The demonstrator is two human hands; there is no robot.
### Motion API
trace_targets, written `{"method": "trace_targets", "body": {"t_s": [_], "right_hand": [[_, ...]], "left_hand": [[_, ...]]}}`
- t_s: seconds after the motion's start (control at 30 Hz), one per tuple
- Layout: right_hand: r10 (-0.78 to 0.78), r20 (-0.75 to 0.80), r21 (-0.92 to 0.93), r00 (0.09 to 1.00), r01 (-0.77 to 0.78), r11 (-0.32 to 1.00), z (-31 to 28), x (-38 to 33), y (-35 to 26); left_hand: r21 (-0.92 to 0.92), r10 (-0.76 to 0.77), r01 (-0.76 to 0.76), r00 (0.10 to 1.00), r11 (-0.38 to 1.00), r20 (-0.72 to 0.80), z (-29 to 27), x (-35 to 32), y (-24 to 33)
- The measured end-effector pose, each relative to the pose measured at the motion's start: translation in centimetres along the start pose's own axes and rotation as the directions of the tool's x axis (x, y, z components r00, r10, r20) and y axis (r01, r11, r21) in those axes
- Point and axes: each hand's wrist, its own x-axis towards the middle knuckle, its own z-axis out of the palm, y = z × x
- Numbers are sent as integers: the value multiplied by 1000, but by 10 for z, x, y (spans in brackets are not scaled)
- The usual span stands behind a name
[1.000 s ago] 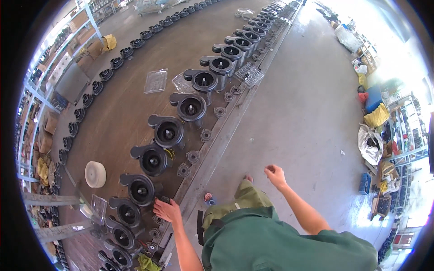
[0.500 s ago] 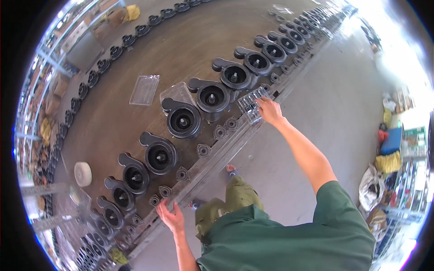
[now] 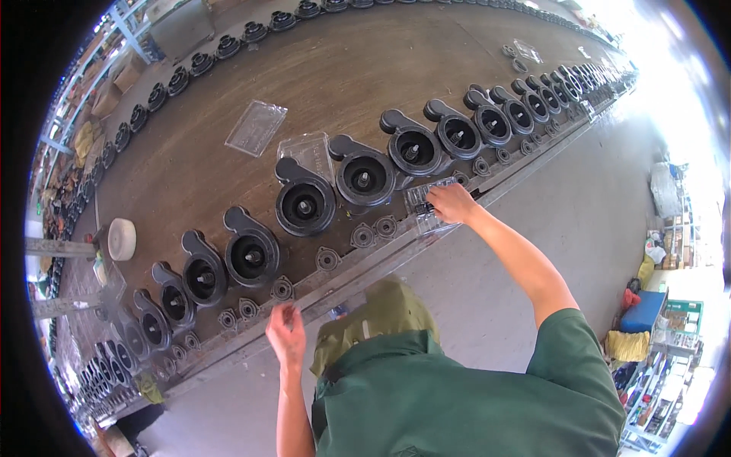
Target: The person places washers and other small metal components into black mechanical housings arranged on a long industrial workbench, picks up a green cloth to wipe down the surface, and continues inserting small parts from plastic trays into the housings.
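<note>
My right hand (image 3: pixel 451 204) reaches to a clear plastic tray (image 3: pixel 417 199) at the bench's near edge. Its fingers are bent down among small dark parts in the tray; what they pinch is hidden. My left hand (image 3: pixel 286 333) hovers by the near edge, fingers loosely curled, with nothing visible in it. Just beyond it lies a round dark flange (image 3: pixel 282 288). In front of me stands a row of black pump-like housings, among them one housing (image 3: pixel 304 207) and another (image 3: pixel 365 180), each with a metal shaft upright in its bowl. Two flanges (image 3: pixel 363 235) sit left of the tray.
Two flat clear plastic trays, one tray (image 3: pixel 256 128) farther off, lie behind the housings. A white round roll (image 3: pixel 122 239) stands at left. Another row of black parts (image 3: pixel 228 47) curves along the far side. Shelving with a blue box (image 3: pixel 644 311) is at right.
The view has turned, so the row lies flatter across the picture. My left hand's fingers have curled in from a more spread pose. My right hand stays at the same tray.
</note>
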Motion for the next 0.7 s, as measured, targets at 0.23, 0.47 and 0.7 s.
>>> {"method": "trace_targets", "body": {"t_s": [0.23, 0.47, 0.7], "right_hand": [[-129, -10, 128, 992, 129, 983, 7, 4, 22], [-258, 16, 148, 966, 253, 956, -1, 14, 36], [-165, -200, 292, 966, 220, 931, -40, -5, 41]], "left_hand": [[-176, 5, 35, 975, 984, 223, 114, 19, 106], [-534, -326, 548, 828, 644, 456, 253, 42, 126], [-649, -447, 747, 634, 143, 631, 320, 57, 151]]}}
